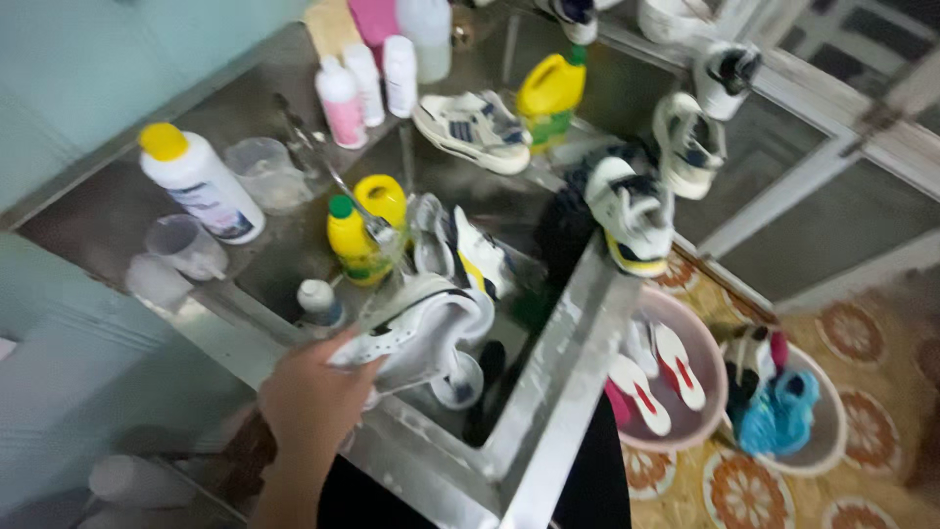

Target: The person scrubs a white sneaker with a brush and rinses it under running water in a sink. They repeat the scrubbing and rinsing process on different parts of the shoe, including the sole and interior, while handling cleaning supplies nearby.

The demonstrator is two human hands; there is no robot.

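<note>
My left hand [311, 402] has its grip clenched on a white sneaker [416, 328], which juts up and rightward from my fingers over the near rim of the steel sink [548, 392]. Just beyond stand two yellow bottles [364, 230]; farther back, another sneaker [472, 129] lies on the desk [245, 108]. I cannot see my right hand.
</note>
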